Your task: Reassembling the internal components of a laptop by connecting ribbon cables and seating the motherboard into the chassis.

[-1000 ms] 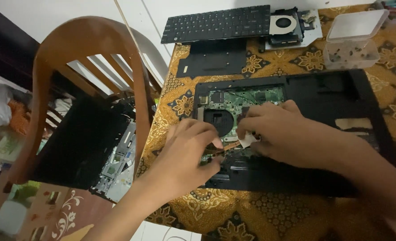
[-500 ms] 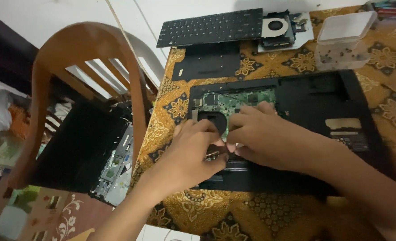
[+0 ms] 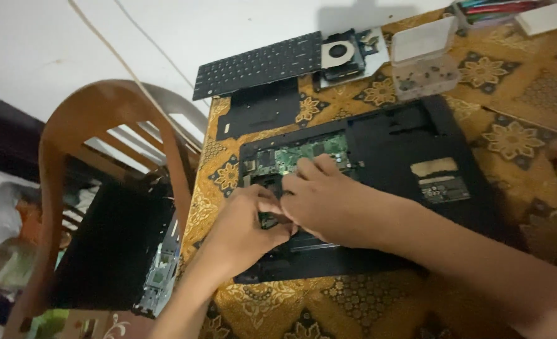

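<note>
Green circuit board [image 3: 303, 154] in the opened black laptop base [image 3: 416, 157] shows more now, since both hands, left hand [image 3: 244, 229] and right hand [image 3: 325, 201], have slid lower, pinched together on something hidden.

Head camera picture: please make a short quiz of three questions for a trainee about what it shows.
1. True or false: both hands are on the opened laptop base.
2. Which item lies beyond the laptop base, at the table's far edge? A) a black keyboard B) a mouse C) a phone
3. Fill the gap: the clear plastic box stands to the ____ of the cooling fan in the picture.

Key:
1. True: the left hand and the right hand meet over the green circuit board.
2. A, the black keyboard.
3. Right.
</note>
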